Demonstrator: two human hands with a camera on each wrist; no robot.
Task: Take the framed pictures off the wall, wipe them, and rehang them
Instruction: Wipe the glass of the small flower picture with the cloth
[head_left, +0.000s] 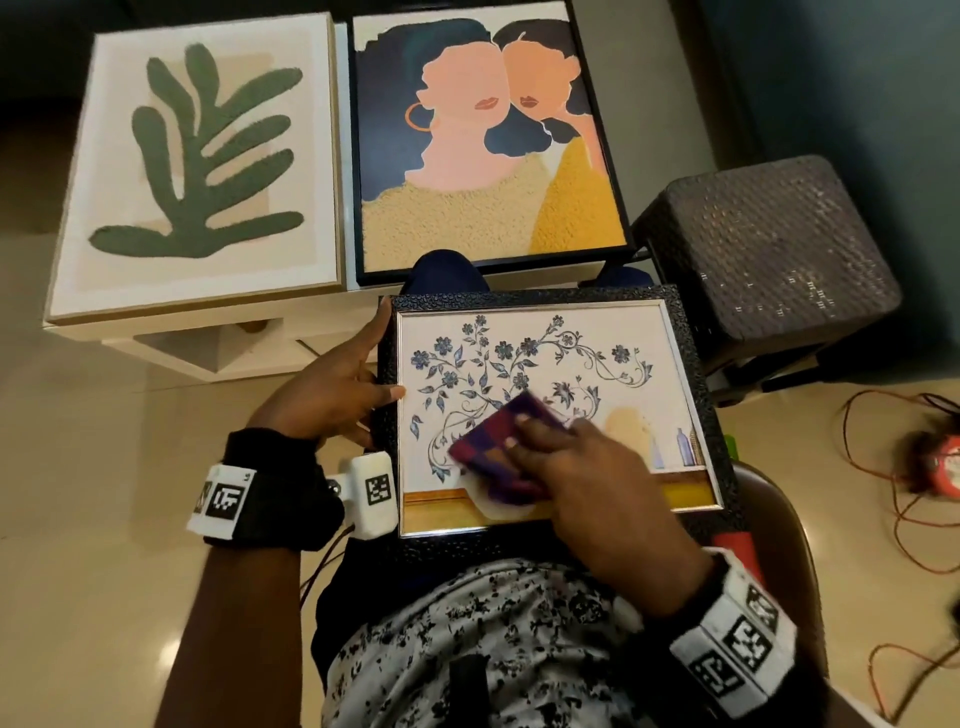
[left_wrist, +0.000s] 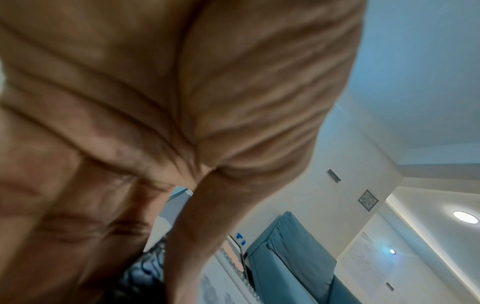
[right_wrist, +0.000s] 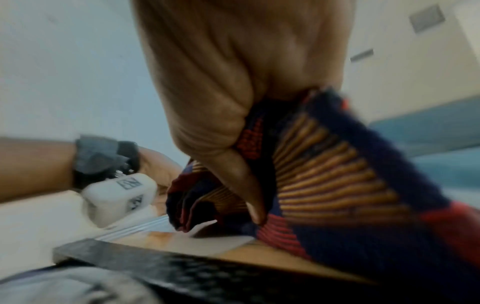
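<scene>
A black-framed floral picture (head_left: 571, 353) lies flat on my lap. My left hand (head_left: 337, 389) grips its left edge, thumb on the glass and fingers under the frame. My right hand (head_left: 566, 457) holds a folded checked cloth (head_left: 493, 447) in purple, red and orange, and presses it on the lower middle of the glass. In the right wrist view the cloth (right_wrist: 324, 174) is bunched between thumb and fingers above the frame's near edge (right_wrist: 155, 261). The left wrist view is mostly the blurred palm of my left hand (left_wrist: 155, 102).
A green leaf picture (head_left: 197, 166) and a picture of two faces (head_left: 483, 140) lie side by side on a low white table (head_left: 208, 343) ahead. A dark woven stool (head_left: 769, 260) stands at the right. Orange cables (head_left: 883, 467) trail on the floor.
</scene>
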